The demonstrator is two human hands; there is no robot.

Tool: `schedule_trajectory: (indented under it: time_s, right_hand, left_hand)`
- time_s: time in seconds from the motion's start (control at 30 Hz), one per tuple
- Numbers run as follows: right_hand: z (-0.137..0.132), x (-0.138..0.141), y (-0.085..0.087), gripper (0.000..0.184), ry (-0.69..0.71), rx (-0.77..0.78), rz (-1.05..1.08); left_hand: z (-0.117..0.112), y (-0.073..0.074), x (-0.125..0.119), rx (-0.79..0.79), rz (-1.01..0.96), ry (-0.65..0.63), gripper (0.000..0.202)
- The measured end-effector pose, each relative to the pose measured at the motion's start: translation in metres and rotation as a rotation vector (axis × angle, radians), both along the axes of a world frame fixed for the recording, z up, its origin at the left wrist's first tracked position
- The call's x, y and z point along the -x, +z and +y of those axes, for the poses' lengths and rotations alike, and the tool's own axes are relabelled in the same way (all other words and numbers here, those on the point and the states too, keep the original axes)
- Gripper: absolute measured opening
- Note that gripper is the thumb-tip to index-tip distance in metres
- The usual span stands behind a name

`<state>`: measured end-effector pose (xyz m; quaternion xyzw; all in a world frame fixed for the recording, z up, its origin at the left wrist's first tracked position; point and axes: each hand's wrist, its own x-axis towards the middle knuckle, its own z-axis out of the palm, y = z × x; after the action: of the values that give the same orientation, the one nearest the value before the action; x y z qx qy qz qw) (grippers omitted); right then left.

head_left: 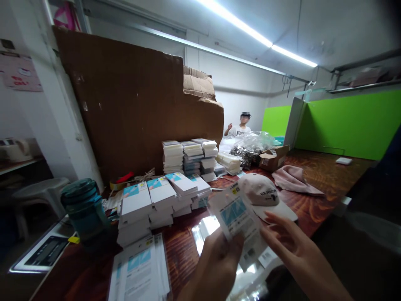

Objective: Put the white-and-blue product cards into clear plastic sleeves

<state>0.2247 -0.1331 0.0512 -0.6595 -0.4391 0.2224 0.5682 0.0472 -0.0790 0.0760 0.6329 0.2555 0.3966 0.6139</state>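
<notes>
While the left hand [216,267] held a flat printed packet [238,219] up over the near edge of the wooden surface [316,200], I read its grip as pressed together. The thumb lay on the front face and the fingers were hidden behind, pinching the packet by its lower part. The right hand [293,246] hovered just beside the packet's right edge with its grip spread, fingers fanned and holding nothing; I could not tell whether a fingertip touched the film. The packet was white with blue panels inside a glossy clear sleeve, tilted, in front of a pale baseball cap [266,196] that lay on the surface. To the left stood stacks of white boxes [147,205] bearing the same blue print, with a fan of loose flat packets [140,267] nearer me and a teal bottle [83,209] beside them. I judged the step in hand to be the two-handed handling of that one packet, in mid-air, neither boxed nor laid down. Any further move, to my eye, called for the right fingers to close on the free edge without creasing the slippery sleeve, against a firm left pinch.
</notes>
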Motion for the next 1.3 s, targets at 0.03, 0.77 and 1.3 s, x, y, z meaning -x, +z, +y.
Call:
schedule_trajectory:
  time_s: [0.03,0.77,1.3]
  right_hand:
    - [0.001,-0.001,0.004,0.050,0.087,-0.012,0.027]
    - [0.004,-0.007,0.016,0.036,0.292,-0.574,-0.948]
    - [0.007,0.004,-0.007,0.049,0.239,-0.198,-0.162]
  left_hand:
    - [0.001,0.000,0.000,0.062,-0.043,-0.035,0.036]
    - [0.019,0.001,0.001,0.282,-0.102,-0.057,0.046]
    - [0.009,-0.005,-0.008,0.221,0.036,-0.056,0.046]
